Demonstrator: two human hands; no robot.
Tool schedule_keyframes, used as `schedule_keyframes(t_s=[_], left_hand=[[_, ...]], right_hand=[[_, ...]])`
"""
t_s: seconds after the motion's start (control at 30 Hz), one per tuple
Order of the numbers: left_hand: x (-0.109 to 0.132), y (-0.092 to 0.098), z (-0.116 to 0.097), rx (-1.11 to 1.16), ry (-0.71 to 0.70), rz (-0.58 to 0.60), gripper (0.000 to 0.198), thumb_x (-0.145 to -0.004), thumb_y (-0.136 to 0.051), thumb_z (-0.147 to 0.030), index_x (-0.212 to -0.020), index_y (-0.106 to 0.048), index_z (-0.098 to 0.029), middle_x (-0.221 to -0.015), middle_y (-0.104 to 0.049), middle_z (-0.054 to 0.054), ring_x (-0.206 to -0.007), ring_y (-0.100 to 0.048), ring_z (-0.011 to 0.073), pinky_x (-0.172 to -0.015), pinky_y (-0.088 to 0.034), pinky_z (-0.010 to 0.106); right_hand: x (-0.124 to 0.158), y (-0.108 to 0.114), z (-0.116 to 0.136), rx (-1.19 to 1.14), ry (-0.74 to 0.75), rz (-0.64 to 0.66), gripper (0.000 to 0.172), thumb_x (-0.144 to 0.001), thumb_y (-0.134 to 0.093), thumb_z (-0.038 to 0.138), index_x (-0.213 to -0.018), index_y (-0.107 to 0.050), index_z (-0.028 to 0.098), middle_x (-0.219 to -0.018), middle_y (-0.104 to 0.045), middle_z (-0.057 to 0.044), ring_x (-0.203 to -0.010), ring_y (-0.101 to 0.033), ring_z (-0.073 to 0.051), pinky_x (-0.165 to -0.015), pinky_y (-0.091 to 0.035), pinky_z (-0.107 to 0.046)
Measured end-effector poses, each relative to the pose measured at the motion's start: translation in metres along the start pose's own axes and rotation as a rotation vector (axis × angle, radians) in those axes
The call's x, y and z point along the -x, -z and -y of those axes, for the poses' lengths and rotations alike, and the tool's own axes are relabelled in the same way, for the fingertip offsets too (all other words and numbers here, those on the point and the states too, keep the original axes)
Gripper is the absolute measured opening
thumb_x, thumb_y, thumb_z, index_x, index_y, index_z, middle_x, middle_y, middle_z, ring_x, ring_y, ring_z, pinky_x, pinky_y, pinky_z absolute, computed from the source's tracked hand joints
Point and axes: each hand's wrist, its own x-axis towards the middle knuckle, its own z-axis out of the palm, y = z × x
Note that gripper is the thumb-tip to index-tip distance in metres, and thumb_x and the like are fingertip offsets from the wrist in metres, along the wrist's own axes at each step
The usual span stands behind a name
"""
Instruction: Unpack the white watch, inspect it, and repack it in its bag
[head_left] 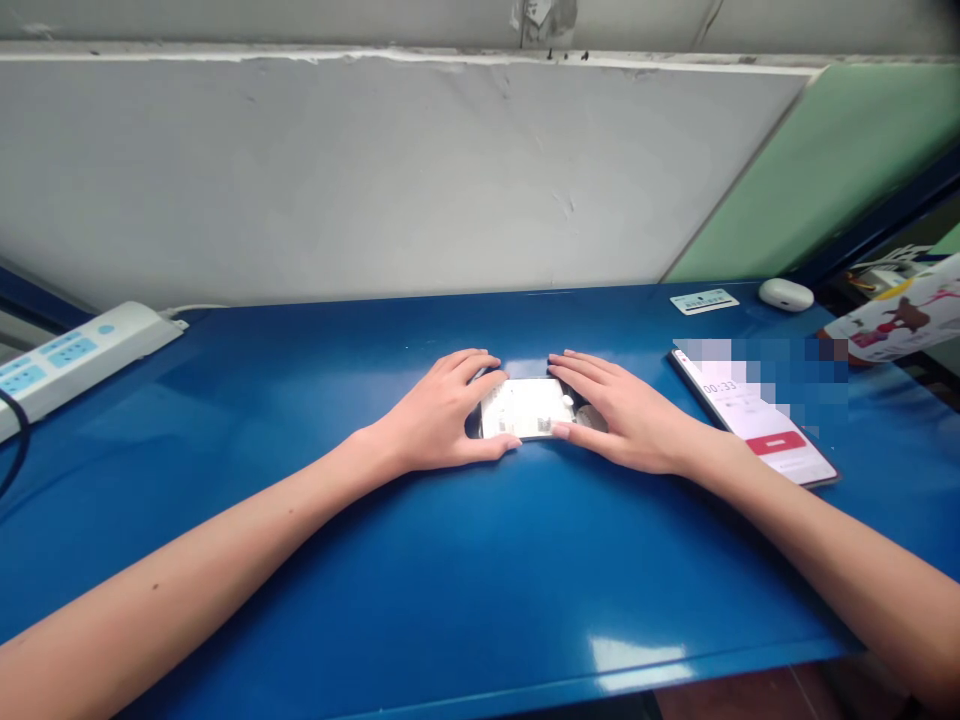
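Note:
A small, flat, white rectangular object (521, 405) lies on the blue table, its face bright with glare and bearing faint printed marks; what kind of thing it is, I cannot make out. My left hand (450, 410) curves around its left end, thumb along the near edge and fingers at the far edge. At the opposite end, my right hand (615, 410) grips in the same way, its thumb touching the near right corner. A small pale round bit shows by the right edge. Part of each end is hidden by shadow and fingers.
A phone (780, 445) with a lit screen lies beyond my right forearm. Behind it are a card (705, 301) and a white earbud case (786, 294). A printed packet (900, 315) stands far right. At left sits a white power strip (90, 350) with cables. A wall backs the table.

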Motion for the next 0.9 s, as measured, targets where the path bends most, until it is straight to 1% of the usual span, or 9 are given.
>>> schedule_keyframes(t_s=[0.17,0.3,0.37,0.5,0.6,0.77,0.9], left_hand=[[-0.0005,-0.0011,0.0004,0.037,-0.019,-0.030,0.061,-0.081,-0.072,-0.054,-0.126,-0.062,-0.014,-0.133,-0.061,0.021,-0.132,-0.051,0.0388,-0.109,-0.043,0.056],[-0.0009,-0.0012,0.0005,0.063,-0.028,-0.044,0.058,-0.080,-0.073,-0.053,-0.122,-0.063,-0.015,-0.131,-0.063,0.020,-0.130,-0.053,0.0371,-0.109,-0.044,0.054],[-0.0009,-0.0013,0.0005,0.070,-0.028,-0.043,0.057,-0.081,-0.073,-0.052,-0.121,-0.063,-0.014,-0.130,-0.063,0.020,-0.129,-0.053,0.0366,-0.109,-0.044,0.053],[-0.0014,-0.0018,0.0004,0.078,-0.025,-0.045,0.057,-0.081,-0.073,-0.052,-0.121,-0.063,-0.014,-0.130,-0.063,0.021,-0.129,-0.053,0.0368,-0.108,-0.045,0.053],[-0.0022,-0.0011,-0.0004,0.088,-0.027,-0.048,0.056,-0.080,-0.074,-0.050,-0.121,-0.064,-0.012,-0.129,-0.063,0.021,-0.128,-0.054,0.0367,-0.108,-0.046,0.052],[-0.0030,0.0008,-0.0023,0.101,-0.013,-0.041,0.053,-0.081,-0.074,-0.048,-0.120,-0.064,-0.014,-0.129,-0.064,0.019,-0.127,-0.055,0.0358,-0.107,-0.046,0.051],[-0.0025,0.0009,-0.0024,0.105,-0.009,-0.034,0.052,-0.081,-0.074,-0.047,-0.120,-0.064,-0.014,-0.129,-0.064,0.019,-0.127,-0.055,0.0360,-0.107,-0.046,0.052]], right_hand=[[-0.0011,-0.0088,0.0067,0.011,-0.026,-0.077,0.062,-0.099,-0.048,0.051,-0.144,-0.050,0.009,-0.150,-0.052,-0.022,-0.143,-0.043,-0.037,-0.115,-0.041,-0.057],[-0.0013,-0.0102,0.0069,-0.001,-0.013,-0.088,0.051,-0.103,-0.038,0.037,-0.143,-0.052,0.008,-0.149,-0.053,-0.022,-0.142,-0.047,-0.035,-0.114,-0.041,-0.057],[-0.0014,-0.0106,0.0062,-0.018,-0.002,-0.087,0.048,-0.104,-0.035,0.032,-0.142,-0.053,0.009,-0.148,-0.054,-0.021,-0.141,-0.048,-0.033,-0.115,-0.041,-0.055],[-0.0017,-0.0119,0.0055,-0.023,0.036,-0.079,0.047,-0.103,-0.034,0.024,-0.145,-0.049,0.008,-0.150,-0.052,-0.021,-0.142,-0.048,-0.031,-0.115,-0.042,-0.054],[-0.0018,-0.0123,0.0053,-0.032,0.037,-0.076,0.051,-0.101,-0.035,0.021,-0.149,-0.043,0.007,-0.150,-0.052,-0.021,-0.139,-0.050,-0.031,-0.112,-0.045,-0.055],[-0.0015,-0.0116,0.0035,-0.086,0.022,-0.078,0.053,-0.099,-0.036,0.019,-0.152,-0.039,0.017,-0.148,-0.056,-0.015,-0.135,-0.054,-0.032,-0.108,-0.049,-0.055],[-0.0014,-0.0101,0.0020,-0.119,0.032,-0.063,0.051,-0.100,-0.035,0.018,-0.150,-0.042,0.018,-0.148,-0.057,-0.013,-0.135,-0.055,-0.032,-0.110,-0.047,-0.057]])
